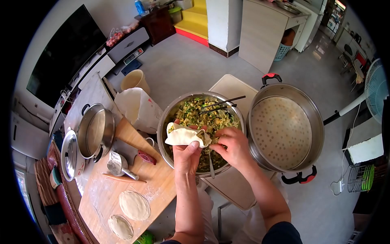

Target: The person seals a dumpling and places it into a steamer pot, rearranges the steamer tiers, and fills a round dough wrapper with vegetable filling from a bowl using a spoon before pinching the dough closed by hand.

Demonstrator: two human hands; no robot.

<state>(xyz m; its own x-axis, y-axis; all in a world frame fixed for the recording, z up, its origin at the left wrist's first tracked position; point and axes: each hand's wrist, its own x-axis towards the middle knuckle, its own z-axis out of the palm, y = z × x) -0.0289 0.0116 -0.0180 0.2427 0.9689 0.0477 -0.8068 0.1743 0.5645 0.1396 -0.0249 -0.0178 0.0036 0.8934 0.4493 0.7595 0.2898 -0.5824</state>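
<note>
My left hand (187, 156) holds a stuffed dumpling (183, 136), its pale dough folded over, with filling showing at the right end. My right hand (232, 145) has its fingers closed together at that end, pinching the dough edge. Both hands are over a large steel bowl (165, 153) of chopped green and yellow filling (191, 116). Dark chopsticks (222, 104) rest across the filling, and a metal spoon (211, 166) leans on the near rim. Two flat dough wrappers, one larger (134, 205) and one smaller (120, 227), lie on the floured wooden board (162, 187).
Right of the bowl stands a wide steamer pot (284, 132) with a perforated base. On the board are a rolling pin (124, 178) and a metal scoop (118, 164). A steel pot (95, 130), a lid (70, 154) and a white sack (138, 107) stand left; a fan (373, 91) is far right.
</note>
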